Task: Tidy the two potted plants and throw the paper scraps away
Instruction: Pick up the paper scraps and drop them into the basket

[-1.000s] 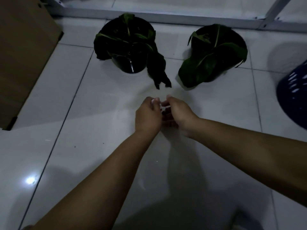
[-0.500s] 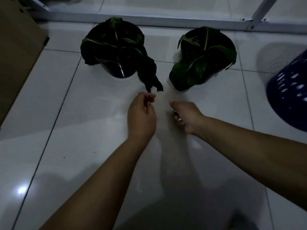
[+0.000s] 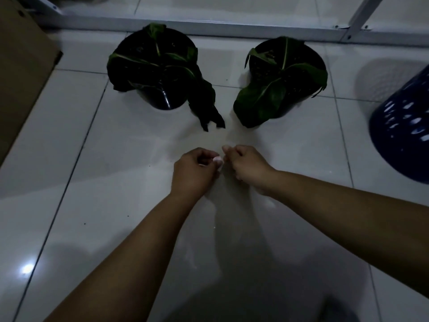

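1. Both hands low over the tiled floor, in front of the two pots. Half a second ago they were apart; now they meet again.
2. Left hand: fingers curled, thumb and forefinger pinching a small pale paper scrap.
3. Right hand: fingers curled in, fingertips just beside the scrap; whether it grips anything, cannot tell.
4. Left potted plant and right potted plant stand near the floor's far edge, by the white frame; a leaf droops from each.
5. Blue basket at the right edge, likely the bin.
6. Judgement: scraps being gathered; disposal not yet done.
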